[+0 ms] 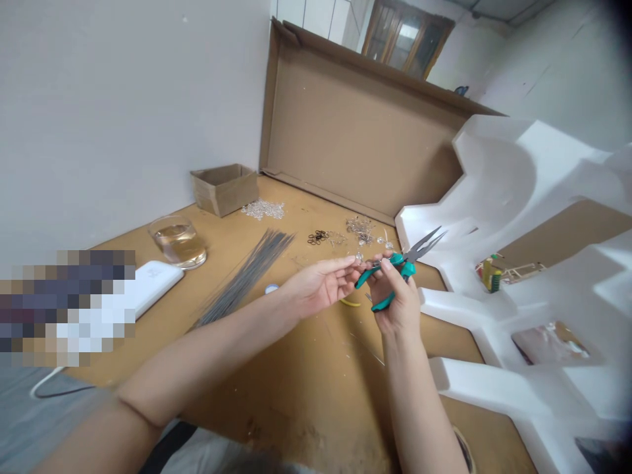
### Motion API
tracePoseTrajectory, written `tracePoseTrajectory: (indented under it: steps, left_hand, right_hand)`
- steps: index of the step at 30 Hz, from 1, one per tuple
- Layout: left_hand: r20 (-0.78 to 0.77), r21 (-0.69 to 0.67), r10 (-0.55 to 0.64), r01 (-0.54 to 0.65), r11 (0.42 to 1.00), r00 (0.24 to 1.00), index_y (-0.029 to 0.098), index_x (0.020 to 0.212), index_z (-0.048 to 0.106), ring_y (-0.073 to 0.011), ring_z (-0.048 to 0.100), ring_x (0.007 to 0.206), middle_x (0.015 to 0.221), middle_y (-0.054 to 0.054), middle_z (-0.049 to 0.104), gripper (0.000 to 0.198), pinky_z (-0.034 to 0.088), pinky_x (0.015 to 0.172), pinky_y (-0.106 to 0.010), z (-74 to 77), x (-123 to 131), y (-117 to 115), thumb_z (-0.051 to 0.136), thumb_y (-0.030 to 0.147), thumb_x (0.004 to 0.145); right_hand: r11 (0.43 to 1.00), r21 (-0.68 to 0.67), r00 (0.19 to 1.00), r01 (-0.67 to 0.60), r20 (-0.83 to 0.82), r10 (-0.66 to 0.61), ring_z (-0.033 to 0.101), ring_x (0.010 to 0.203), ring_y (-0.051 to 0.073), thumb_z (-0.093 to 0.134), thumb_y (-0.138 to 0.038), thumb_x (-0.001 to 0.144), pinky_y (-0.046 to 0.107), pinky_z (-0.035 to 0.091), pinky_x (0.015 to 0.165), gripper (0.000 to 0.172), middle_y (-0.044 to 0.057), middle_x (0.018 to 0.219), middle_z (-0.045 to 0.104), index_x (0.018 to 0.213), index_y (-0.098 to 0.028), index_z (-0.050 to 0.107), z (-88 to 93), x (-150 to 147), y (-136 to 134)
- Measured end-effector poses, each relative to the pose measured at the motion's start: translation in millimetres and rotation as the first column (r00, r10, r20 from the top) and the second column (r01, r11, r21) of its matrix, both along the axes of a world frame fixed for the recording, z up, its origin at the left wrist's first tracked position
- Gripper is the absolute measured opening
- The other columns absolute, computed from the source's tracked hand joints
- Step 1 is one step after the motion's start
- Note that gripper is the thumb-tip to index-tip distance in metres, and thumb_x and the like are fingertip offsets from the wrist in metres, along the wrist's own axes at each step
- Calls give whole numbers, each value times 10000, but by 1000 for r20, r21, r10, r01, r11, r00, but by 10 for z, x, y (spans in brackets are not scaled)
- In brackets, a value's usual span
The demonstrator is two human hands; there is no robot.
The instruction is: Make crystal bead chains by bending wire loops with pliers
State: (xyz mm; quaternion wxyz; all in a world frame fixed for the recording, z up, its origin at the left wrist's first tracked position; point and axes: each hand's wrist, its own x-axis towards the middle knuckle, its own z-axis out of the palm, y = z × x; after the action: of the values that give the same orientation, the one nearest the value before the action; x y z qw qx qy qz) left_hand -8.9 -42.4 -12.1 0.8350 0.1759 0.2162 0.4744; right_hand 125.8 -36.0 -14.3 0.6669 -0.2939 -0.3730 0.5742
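Observation:
My right hand (397, 299) is wrapped round needle-nose pliers (423, 244) with teal handles, their slightly parted jaws pointing up and to the right. Its thumb and fingertips also meet at something tiny by the upper handle, too small to name. My left hand (326, 287) is beside it with thumb and fingers drawn together, almost touching the right fingertips. A small clear bead (359, 257) shows at the left thumb tip. Behind the hands lie dark rings (317, 237) and a pile of small clear and metallic pieces (361, 230).
A bundle of grey wires (247, 280) lies left of my hands. Beyond it are a glass of amber liquid (178, 241), a white power bank (157, 282), a small cardboard box (224, 189) and clear beads (264, 209). White foam (494, 191) stands at right.

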Motion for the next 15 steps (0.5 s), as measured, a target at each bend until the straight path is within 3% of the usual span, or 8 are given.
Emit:
tracePoseTrajectory:
  steps: [6,15]
  left_hand:
    - [-20,18,-38,38,999,999,97,803,654,-20,549,551,760,-20,653,145,429,493,-122,-6,-5,-33,539,157,866]
    - [-81,67,-46,51,996,996,110,815,639,3,488,496,779,-10,648,133,405,476,-117,-26,-24,-5,562,211,853]
  right_hand:
    - [994,-95,998,-47,-55,42,598,643,106,774,-221,608,267,523,655,258,-34,707,627,800,-176,608,48,-6,-10]
    - [993,-117,998,-33,-48,28,597,640,100,774,-225,605,242,514,618,256,-30,719,623,793,-172,609,63,-11,-27]
